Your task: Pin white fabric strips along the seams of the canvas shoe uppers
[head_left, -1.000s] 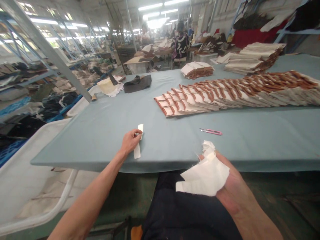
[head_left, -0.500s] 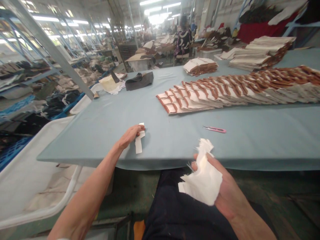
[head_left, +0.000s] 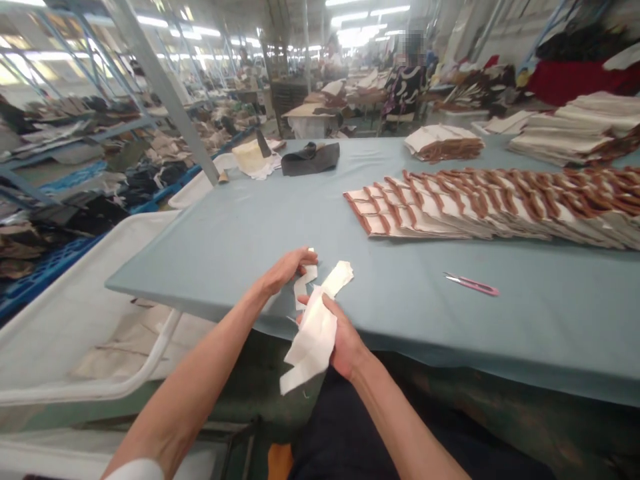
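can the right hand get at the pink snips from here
Probably yes: nothing visible stands between the right hand and the pink snips, though the white cloth it holds would likely hamper its grip.

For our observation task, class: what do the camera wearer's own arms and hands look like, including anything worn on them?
The left hand and right hand wear no gloves. A white edge, apparently a sleeve, shows low on the left forearm; the visible right forearm is uncovered. Neither wrist shows a watch; rings are too small to tell.
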{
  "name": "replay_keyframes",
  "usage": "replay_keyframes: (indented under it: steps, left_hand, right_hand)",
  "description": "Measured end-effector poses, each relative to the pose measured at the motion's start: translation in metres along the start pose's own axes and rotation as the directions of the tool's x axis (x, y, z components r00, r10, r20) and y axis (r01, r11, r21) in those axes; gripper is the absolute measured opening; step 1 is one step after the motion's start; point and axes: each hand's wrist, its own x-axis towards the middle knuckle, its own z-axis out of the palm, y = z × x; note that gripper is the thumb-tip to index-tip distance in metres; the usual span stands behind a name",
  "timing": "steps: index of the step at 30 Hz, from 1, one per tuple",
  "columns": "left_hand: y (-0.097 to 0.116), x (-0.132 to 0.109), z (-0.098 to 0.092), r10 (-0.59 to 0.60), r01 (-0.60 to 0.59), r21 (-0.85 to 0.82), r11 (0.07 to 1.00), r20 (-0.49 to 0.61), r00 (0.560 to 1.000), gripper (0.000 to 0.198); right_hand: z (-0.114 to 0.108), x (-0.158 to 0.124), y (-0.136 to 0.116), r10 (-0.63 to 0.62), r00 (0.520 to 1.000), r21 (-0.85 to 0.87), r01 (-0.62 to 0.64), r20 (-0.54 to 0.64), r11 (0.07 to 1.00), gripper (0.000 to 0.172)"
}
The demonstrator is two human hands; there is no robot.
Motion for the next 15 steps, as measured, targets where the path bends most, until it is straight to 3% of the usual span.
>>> replay_keyframes:
  steps: [6, 15]
  left_hand:
    - [-0.004, 0.021, -0.008, 0.062, -0.06, -0.052, 0.997, 0.028, 0.998, 0.068]
    - [0.003, 0.092, -0.016, 0.048, -0.05, -0.067, 0.997, -0.031, 0.998, 0.059]
  right_hand:
    - [0.001, 0.03, 0.0, 0.021, 0.995, -0.043, -0.025, -0.097, 0.999, 0.031]
    - [0.002, 0.026, 0.007, 0.019, 0.98, -0.061, -0.032, -0.2, 0.998, 0.038]
